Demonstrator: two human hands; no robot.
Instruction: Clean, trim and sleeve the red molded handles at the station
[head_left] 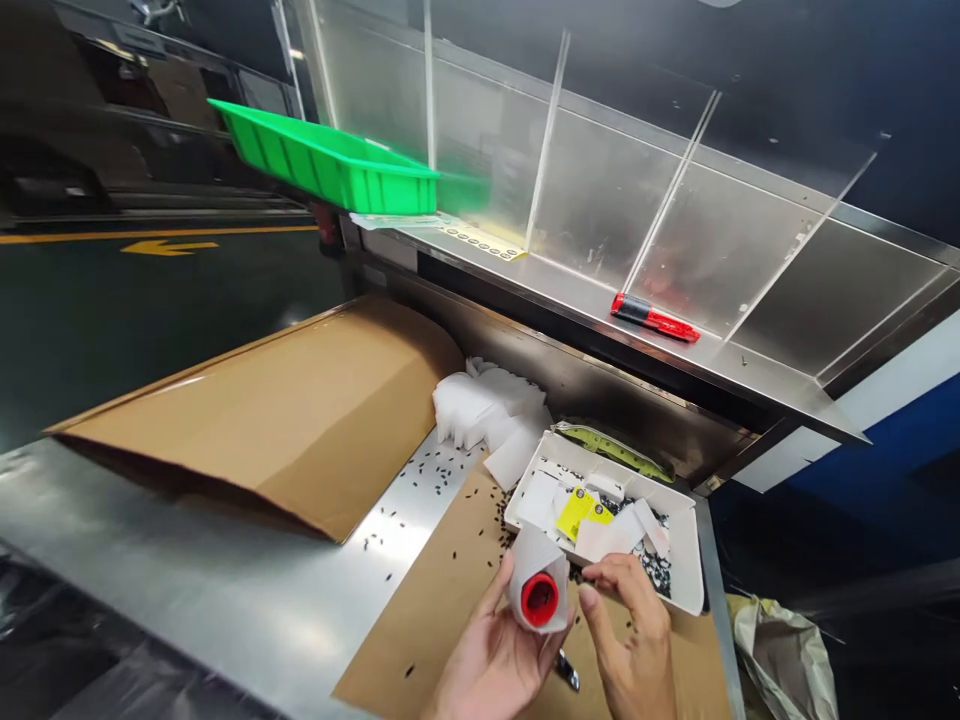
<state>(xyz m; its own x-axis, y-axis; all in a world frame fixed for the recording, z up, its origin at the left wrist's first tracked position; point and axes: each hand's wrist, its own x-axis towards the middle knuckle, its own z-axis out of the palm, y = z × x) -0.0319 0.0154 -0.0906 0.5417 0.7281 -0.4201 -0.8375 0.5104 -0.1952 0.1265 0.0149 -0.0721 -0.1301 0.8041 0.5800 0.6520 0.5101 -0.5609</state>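
Observation:
My left hand (499, 655) is closed around a red ring-ended cylinder wrapped in white foam sheet (534, 560). Its round red end (540, 598) faces me, with a dark hollow in the middle. Just to the right, my right hand (630, 630) has thumb and forefinger brought close together near the wrap; what lies between them, if anything, is too small to make out. Below the hands, a shiny black object (568, 671) lies partly hidden on the brown cardboard sheet (420, 640). A white tray (686, 560) behind the right hand holds small black pieces, white slips and yellow labels (581, 515).
Crumpled white foam sheets (487, 405) lie behind the tray, beside a large brown cardboard piece (300, 410). Small black bits are scattered over the metal table (247, 580). The shelf above bears a green bin (330, 165) and a red marker (654, 318).

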